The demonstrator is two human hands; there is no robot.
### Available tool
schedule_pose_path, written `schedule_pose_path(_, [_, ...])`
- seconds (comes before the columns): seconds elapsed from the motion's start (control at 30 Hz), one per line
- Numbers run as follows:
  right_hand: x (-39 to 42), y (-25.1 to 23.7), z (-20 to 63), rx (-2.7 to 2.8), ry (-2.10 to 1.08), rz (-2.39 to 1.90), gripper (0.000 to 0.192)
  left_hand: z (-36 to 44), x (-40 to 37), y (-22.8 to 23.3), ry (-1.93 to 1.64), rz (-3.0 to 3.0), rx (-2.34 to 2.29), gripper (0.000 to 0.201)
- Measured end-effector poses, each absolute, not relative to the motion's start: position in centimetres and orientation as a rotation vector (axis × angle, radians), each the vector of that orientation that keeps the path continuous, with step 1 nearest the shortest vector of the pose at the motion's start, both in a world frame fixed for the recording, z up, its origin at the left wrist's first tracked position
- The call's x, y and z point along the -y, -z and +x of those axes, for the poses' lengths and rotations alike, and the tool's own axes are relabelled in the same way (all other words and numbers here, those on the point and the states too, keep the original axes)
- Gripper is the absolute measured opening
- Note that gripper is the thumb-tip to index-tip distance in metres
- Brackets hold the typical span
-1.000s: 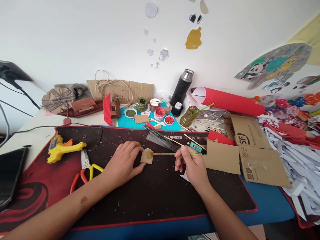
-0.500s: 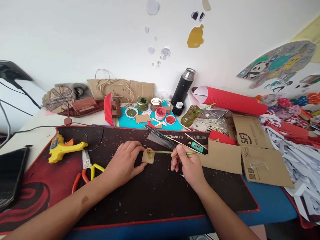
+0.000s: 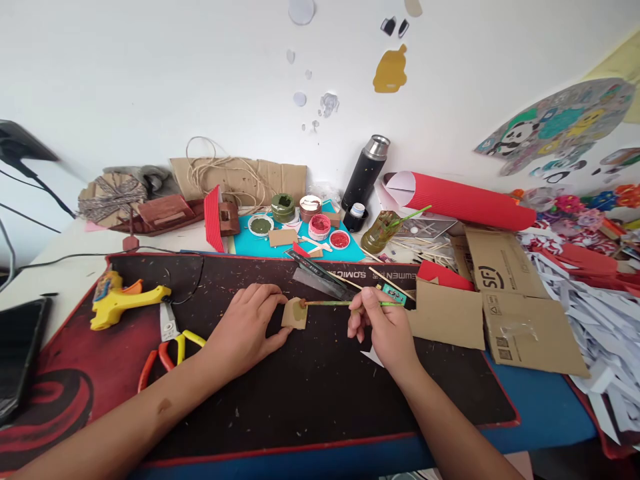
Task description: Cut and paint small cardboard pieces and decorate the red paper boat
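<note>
My left hand (image 3: 247, 328) lies on the black desk mat (image 3: 310, 380), its fingertips pinning a small brown cardboard piece (image 3: 294, 315) with a patch of olive-green paint on it. My right hand (image 3: 383, 327) grips a thin green-handled paintbrush (image 3: 345, 304), held almost level, with its tip touching the painted patch. The two hands are a short way apart, with the brush between them.
Behind the hands lie a dark ruler (image 3: 323, 275), open paint pots (image 3: 320, 227) on a teal sheet, a black flask (image 3: 366, 173) and a red corrugated roll (image 3: 455, 200). A yellow glue gun (image 3: 125, 299) and pliers (image 3: 167, 340) sit left; flattened cardboard (image 3: 500, 307) and paper scraps right.
The brush tip has stroked back and forth over the green patch: my right hand shifted left, then right again. My left hand kept the cardboard pinned in place.
</note>
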State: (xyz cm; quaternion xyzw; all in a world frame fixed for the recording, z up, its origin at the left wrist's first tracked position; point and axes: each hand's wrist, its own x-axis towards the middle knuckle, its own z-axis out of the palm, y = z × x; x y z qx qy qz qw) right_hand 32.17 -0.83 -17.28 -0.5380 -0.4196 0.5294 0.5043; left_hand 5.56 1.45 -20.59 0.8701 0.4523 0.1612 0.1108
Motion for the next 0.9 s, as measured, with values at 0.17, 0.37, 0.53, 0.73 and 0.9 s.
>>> schedule_pose_path(0.17, [0.3, 17.2, 31.3, 1.065, -1.287, -1.286, 0.057, 5.5, -1.4, 20.7, -0.476, 2.572, -1.336, 0.033])
schedule_pose_path(0.37, [0.3, 17.4, 31.4, 1.097, -1.268, -1.282, 0.056, 5.5, -1.4, 20.8, -0.471, 2.61, -1.327, 0.035])
schedule_pose_path(0.53, [1.0, 17.6, 32.2, 1.077, -1.253, -1.292, 0.055, 5.5, -1.4, 20.8, -0.452, 2.62, -1.334, 0.034])
schedule_pose_path(0.73, [1.8, 17.7, 32.6, 1.047, -1.271, -1.304, 0.054, 5.5, -1.4, 20.8, -0.472, 2.613, -1.331, 0.03])
schedule_pose_path(0.9, [2.3, 17.5, 32.8, 1.031, -1.29, -1.294, 0.055, 5.5, -1.4, 20.9, -0.5, 2.583, -1.338, 0.03])
